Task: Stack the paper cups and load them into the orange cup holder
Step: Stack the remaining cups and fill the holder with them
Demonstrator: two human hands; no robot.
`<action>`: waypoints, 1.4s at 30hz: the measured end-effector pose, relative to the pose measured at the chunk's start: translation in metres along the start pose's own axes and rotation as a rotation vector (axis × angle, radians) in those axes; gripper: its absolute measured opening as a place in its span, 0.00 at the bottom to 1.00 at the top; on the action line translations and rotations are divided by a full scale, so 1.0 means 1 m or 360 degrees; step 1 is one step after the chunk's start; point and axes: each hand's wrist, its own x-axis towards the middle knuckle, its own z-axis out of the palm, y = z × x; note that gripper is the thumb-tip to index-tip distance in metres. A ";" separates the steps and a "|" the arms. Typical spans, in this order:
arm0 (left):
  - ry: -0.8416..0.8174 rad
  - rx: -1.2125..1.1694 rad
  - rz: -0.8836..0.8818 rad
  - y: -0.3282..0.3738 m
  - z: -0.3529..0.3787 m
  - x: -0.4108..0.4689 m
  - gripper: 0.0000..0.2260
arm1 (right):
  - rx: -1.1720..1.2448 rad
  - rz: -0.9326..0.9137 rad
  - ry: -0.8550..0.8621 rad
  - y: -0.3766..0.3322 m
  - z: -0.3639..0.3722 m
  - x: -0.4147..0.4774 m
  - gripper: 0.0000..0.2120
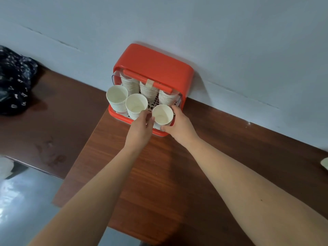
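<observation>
An orange holder (pixel 154 63) stands on the brown wood desk (pixel 159 174), pushed back against the pale wall (pixel 230 32). Its clear lid (pixel 147 79) is flipped up. A small strip of tan tape (pixel 150 82) is stuck on the lid's orange bar.

Inside are six stacks of plain white paper cups. Three back stacks (pixel 148 91) stand in a row under the lid. In the front row, the left stack (pixel 117 96) and the middle stack (pixel 136 104) stand side by side on the white tray with holes.

The right stack (pixel 162 114) is at the front right corner of the holder. Both arms reach out to it. The left grip (pixel 140 128) has its fingers curled on the stack's left side. The right grip (pixel 179 125) wraps round the right side, with the thumb in front. Both hold this one stack. I cannot tell if its bottom sits on the tray.

A dark cloth (pixel 14 80) with small white spots lies far off to the left. A shiny grey floor (pixel 26 201) shows below the desk.
</observation>
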 end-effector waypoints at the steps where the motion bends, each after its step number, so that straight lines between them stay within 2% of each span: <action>1: 0.0015 0.0009 -0.0028 0.002 -0.001 -0.003 0.12 | 0.0009 0.0022 -0.0011 0.002 -0.003 -0.004 0.38; 5: 0.0051 0.0127 -0.0096 0.003 0.001 -0.026 0.07 | -0.0105 0.0199 -0.0017 0.028 -0.023 -0.033 0.34; 8: -0.0192 0.0284 -0.0029 -0.003 0.018 -0.045 0.06 | -0.0245 0.0306 -0.0015 0.073 -0.046 -0.070 0.30; 12: -0.0669 0.0504 -0.0011 0.010 0.062 -0.061 0.17 | -0.0443 0.0485 -0.0040 0.143 -0.094 -0.120 0.31; 16: -0.0869 0.0696 0.0130 0.061 0.122 -0.064 0.23 | -0.0454 0.0690 0.0104 0.203 -0.156 -0.169 0.30; 22: -0.0892 0.0818 0.0462 0.158 0.229 -0.068 0.22 | -0.0364 0.0857 0.0361 0.288 -0.254 -0.238 0.28; 33: -0.0974 0.0850 0.0899 0.333 0.456 -0.109 0.21 | -0.0199 0.0941 0.0838 0.435 -0.402 -0.324 0.24; 37: -0.1055 0.0890 0.1052 0.359 0.533 -0.115 0.20 | -0.0151 0.0981 0.0924 0.493 -0.433 -0.326 0.31; 42: -0.1100 0.1068 0.1191 0.367 0.610 -0.116 0.21 | -0.0091 0.1000 0.0864 0.545 -0.445 -0.302 0.40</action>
